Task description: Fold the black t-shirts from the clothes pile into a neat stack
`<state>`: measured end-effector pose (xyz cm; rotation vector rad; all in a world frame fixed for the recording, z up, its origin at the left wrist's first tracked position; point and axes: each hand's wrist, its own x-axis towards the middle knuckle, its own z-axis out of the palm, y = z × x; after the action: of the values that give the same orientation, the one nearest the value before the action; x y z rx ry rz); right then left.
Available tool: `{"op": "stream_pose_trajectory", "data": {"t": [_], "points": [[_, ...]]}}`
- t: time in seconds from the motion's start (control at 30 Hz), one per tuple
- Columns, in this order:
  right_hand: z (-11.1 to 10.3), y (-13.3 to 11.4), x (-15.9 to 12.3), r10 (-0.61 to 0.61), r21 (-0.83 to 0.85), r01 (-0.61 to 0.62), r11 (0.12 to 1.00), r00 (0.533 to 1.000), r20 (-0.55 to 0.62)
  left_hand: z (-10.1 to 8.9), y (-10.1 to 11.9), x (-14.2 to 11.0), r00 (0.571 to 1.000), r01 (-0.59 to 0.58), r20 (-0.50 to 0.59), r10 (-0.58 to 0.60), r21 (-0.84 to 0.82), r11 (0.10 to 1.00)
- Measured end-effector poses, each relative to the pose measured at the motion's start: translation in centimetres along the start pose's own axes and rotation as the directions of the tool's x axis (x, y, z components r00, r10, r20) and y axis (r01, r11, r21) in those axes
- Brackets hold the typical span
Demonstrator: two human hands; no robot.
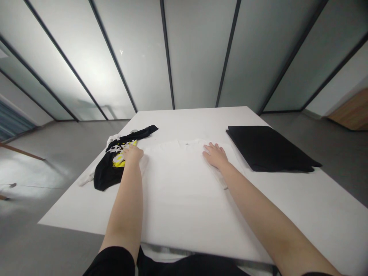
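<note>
A white T-shirt [181, 168] lies spread flat on the white table [301, 203], hard to tell apart from it. My left hand [132, 153] is closed at the shirt's left sleeve, fingers curled on the fabric. My right hand [215, 154] rests flat on the shirt's right shoulder, fingers stretched out. A crumpled black T-shirt with yellow and white print [117, 161] lies just left of my left hand.
A folded black garment [267, 147] lies at the table's right. White cloth [112, 138] peeks from under the crumpled black shirt. Frosted glass panels with dark frames stand behind the table; grey floor surrounds it.
</note>
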<state>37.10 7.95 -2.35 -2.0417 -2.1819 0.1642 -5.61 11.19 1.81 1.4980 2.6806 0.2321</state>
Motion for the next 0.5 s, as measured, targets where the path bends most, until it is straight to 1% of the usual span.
{"op": "stream_pose_trajectory", "data": {"t": [0.1,0.2,0.33,0.4,0.5], "points": [[0.0,0.1,0.1,-0.001,0.006,0.001,1.000,1.000,0.002,-0.4,-0.4,0.0,0.996,0.083,-0.012,-0.084,-0.067,0.994],[-0.1,0.1,0.0,-0.004,0.005,0.004,1.000,1.000,-0.004,-0.7,-0.7,-0.3,0.995,0.090,0.057,-0.084,-0.103,0.991],[-0.3,0.0,-0.1,-0.012,0.007,0.012,1.000,1.000,-0.004,-1.4,-0.3,-0.6,0.988,0.101,0.122,-0.091,-0.076,0.992],[-0.3,0.0,-0.1,-0.010,0.009,0.010,1.000,1.000,-0.002,-1.8,0.1,-0.5,0.991,0.077,0.115,-0.068,-0.072,0.994],[-0.2,0.1,-0.1,-0.010,0.011,0.010,1.000,1.000,-0.002,-2.3,0.9,-0.3,1.000,-0.004,0.031,0.007,-0.097,0.995]]}}
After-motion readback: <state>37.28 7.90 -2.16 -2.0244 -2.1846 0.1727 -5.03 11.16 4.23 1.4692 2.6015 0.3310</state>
